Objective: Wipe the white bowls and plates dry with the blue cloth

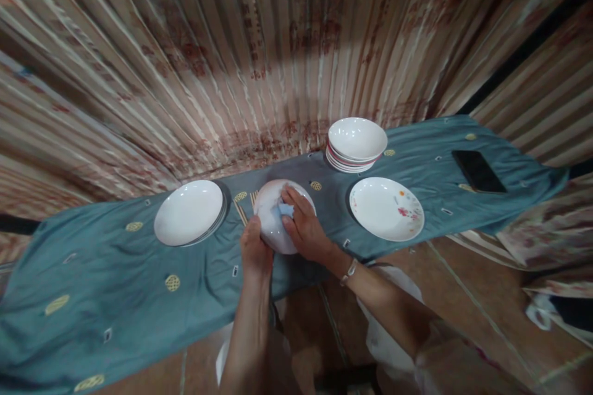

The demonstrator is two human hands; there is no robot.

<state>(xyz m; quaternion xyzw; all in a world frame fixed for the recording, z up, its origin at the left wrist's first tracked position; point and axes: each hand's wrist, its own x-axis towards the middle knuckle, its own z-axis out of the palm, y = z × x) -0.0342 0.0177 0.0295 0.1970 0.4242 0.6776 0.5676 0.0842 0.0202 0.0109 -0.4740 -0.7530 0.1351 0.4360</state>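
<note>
My left hand [256, 244] grips the near left rim of a white bowl [277, 235], which is held tilted over the cloth-covered table. Inside it, the fingers of my right hand [303, 222] press a light blue cloth or sponge [286, 210] against the surface; which of the two it is I cannot tell. Several chopsticks [241, 213] lie just left of the bowl, partly hidden behind it and my left hand.
On the left stands a stack of white plates [189, 212]. A stack of white bowls [357, 138] is at the back right, and a flower-patterned plate [384, 206] lies in front of it. A black phone [479, 170] rests farther right. Behind the table [139, 284] hangs a curtain [194, 86].
</note>
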